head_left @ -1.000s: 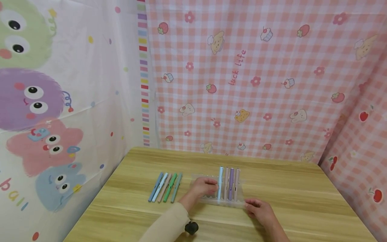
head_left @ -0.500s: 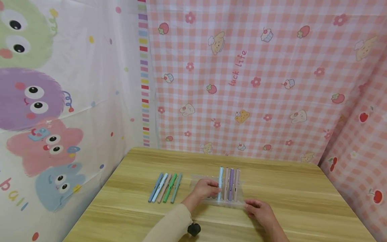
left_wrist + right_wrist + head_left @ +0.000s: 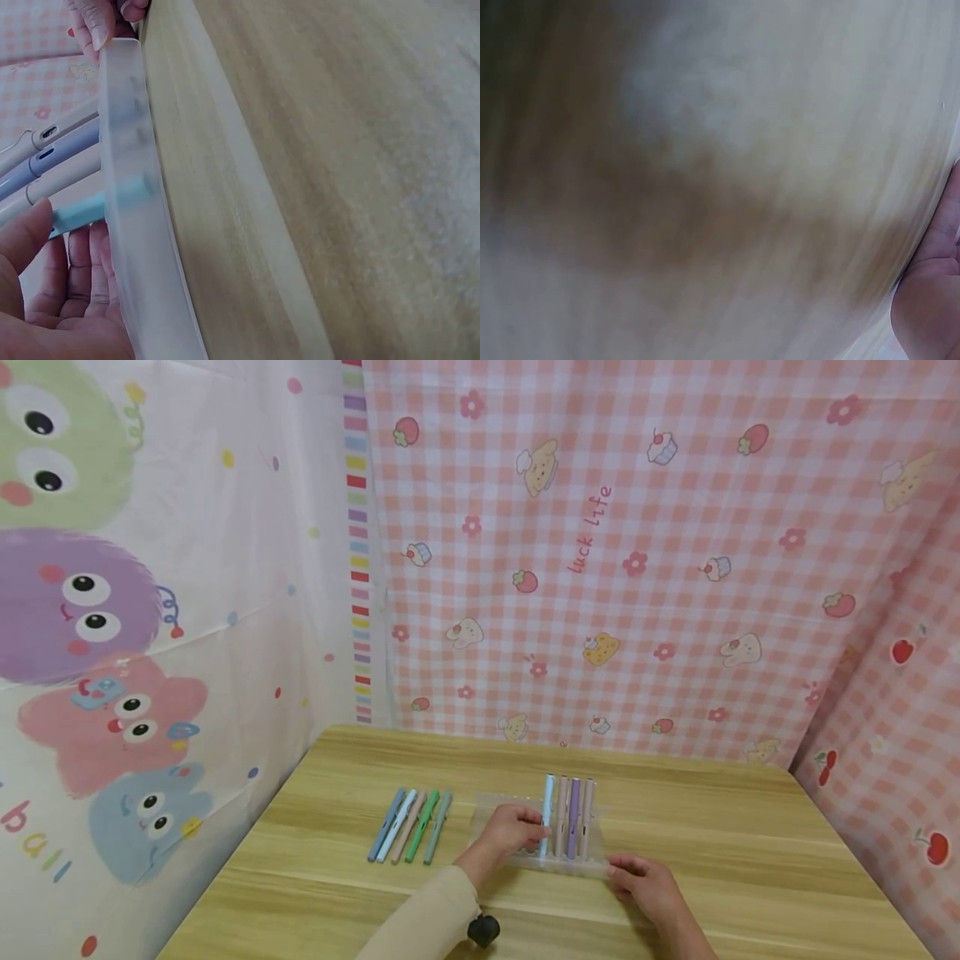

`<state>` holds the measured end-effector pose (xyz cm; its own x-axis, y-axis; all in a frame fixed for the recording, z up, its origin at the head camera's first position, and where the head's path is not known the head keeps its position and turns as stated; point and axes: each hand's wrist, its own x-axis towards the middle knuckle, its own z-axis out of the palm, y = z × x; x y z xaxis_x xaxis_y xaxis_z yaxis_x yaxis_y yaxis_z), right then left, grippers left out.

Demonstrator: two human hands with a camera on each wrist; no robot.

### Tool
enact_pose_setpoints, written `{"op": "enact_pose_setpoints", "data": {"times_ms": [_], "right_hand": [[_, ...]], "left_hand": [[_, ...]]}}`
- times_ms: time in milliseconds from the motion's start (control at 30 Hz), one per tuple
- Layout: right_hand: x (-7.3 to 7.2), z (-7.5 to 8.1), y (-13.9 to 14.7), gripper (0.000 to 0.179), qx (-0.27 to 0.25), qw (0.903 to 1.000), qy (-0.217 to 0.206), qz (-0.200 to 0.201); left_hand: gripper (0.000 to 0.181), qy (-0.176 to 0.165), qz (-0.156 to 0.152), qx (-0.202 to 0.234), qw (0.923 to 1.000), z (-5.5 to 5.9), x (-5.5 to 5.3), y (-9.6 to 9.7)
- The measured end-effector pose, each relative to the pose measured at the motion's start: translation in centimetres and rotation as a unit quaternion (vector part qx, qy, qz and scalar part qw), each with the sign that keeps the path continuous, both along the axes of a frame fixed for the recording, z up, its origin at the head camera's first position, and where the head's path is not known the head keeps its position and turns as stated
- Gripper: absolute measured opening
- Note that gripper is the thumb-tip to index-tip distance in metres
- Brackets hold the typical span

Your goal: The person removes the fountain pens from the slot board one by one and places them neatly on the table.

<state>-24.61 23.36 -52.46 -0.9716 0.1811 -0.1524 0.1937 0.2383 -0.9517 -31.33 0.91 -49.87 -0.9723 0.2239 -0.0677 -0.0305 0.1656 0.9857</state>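
Observation:
A clear plastic pen tray (image 3: 525,863) with a scalloped inner edge lies on the table. Several capped pens stand in its right part: a light blue pen (image 3: 548,806), a purple pen (image 3: 574,818) and two greyish-pink ones. My left hand (image 3: 510,829) pinches the light blue pen between thumb and fingers, low on its barrel. In the left wrist view that pen's end (image 3: 135,191) shows through the frosted tray wall. With fingertips and thumb, my right hand (image 3: 645,883) holds the tray's front right corner. Only part of the palm (image 3: 930,300) shows in the right wrist view.
Left of the tray, several pens lie side by side on the wooden table (image 3: 712,827): blue, light blue, greyish-pink, a green pen (image 3: 422,825) and grey-green. Printed curtains (image 3: 600,527) hang behind the table and at both sides.
My left hand has moved slightly right and down onto the light blue pen, its fingers now closing on the barrel. My right hand and the tray have stayed in place.

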Motion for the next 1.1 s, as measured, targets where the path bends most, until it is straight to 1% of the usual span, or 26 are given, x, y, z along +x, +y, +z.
{"op": "enact_pose_setpoints", "data": {"times_ms": [233,333,433,567,633,733,933,1100], "right_hand": [[0.0,0.0,-0.1,0.023,-0.004,1.0000,0.000,0.001],[0.0,0.1,-0.2,0.022,-0.005,1.0000,0.000,0.002],[0.0,0.1,-0.2,0.023,-0.006,1.0000,0.000,0.001],[0.0,0.1,-0.2,0.024,-0.010,0.9999,0.002,-0.001],[0.0,0.1,-0.2,0.024,-0.011,0.9999,0.004,0.000],[0.1,0.2,-0.2,0.024,-0.013,0.9999,0.005,0.001],[0.1,0.2,-0.1,0.023,-0.016,0.9999,-0.001,0.002],[0.1,0.1,-0.1,0.023,-0.017,0.9999,-0.003,0.004]], "left_hand": [[0.014,-0.008,0.014,0.008,0.9998,-0.4,-0.2,-0.1],[0.013,0.000,0.016,0.022,0.9996,-0.4,-0.1,-0.1],[0.012,0.017,0.015,0.040,0.9989,-0.2,-0.1,-0.1],[0.013,0.031,0.015,0.060,0.9976,0.4,-0.2,-0.1],[0.013,0.030,0.015,0.068,0.9971,0.9,-0.2,-0.2],[0.013,0.036,0.015,0.064,0.9972,1.6,-0.4,-0.5],[0.013,0.034,0.009,0.051,0.9981,2.8,-0.2,-1.4],[0.016,0.027,0.013,0.059,0.9978,3.3,-0.3,-2.3]]}}
